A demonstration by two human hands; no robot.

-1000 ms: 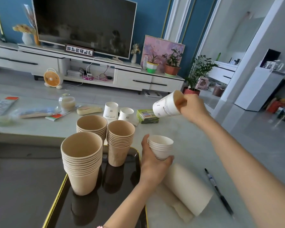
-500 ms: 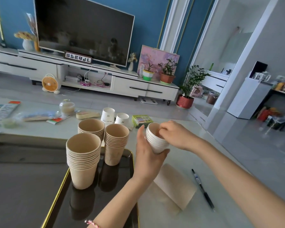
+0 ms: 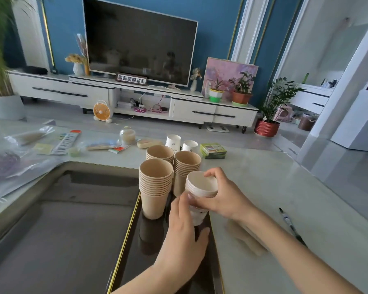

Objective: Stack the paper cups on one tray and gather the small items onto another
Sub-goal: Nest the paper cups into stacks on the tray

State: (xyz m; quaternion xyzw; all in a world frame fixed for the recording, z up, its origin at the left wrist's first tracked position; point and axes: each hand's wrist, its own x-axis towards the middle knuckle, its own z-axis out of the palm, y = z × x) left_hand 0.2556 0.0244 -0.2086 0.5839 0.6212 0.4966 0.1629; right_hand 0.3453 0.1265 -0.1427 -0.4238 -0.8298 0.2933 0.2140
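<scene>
Head view: left hand [image 3: 184, 234] wraps the white cup stack [image 3: 201, 188] low on its side; right hand [image 3: 225, 197] pinches its rim. Both grips closed on it, above the dark tray [image 3: 134, 236], beside three brown cup stacks [image 3: 156, 181].

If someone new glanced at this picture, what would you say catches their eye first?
Probably the white cup stack gripped by both hands, left hand low and right hand at the rim, over the dark tray. Just left stand three brown cup stacks. Behind, a big TV fills the blue wall.
</scene>
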